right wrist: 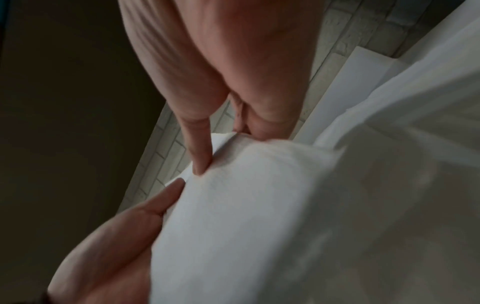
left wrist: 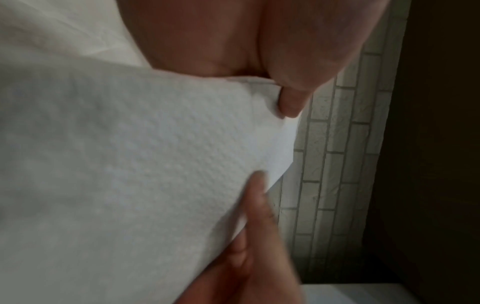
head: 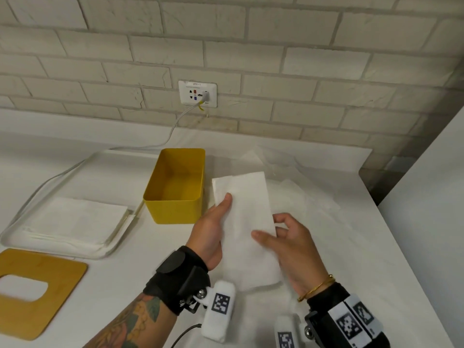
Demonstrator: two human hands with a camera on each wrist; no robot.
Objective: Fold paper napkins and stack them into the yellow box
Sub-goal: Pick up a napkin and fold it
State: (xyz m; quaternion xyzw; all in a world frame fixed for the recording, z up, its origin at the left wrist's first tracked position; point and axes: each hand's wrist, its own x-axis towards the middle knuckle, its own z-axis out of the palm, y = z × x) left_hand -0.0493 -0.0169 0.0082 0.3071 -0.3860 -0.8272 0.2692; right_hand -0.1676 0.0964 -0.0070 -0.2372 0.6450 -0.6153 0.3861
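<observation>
A long white folded napkin (head: 244, 222) is held up above the table between both hands. My left hand (head: 213, 227) grips its left edge, thumb on top and fingers hidden underneath. My right hand (head: 283, 239) pinches its right edge, thumb on the top face. Seen from the left wrist, the embossed napkin (left wrist: 145, 164) fills the picture. In the right wrist view a fingertip presses the napkin (right wrist: 272, 216) edge. The yellow box (head: 175, 187) stands just left of the napkin, open and with nothing inside.
A clear tray (head: 110, 243) holding a stack of flat white napkins (head: 72, 217) lies at the left. A yellow lid with an oval slot (head: 37, 292) lies in front of it. Loose white sheets (head: 301, 194) lie under the hands. A cable (head: 173, 129) runs from the wall socket.
</observation>
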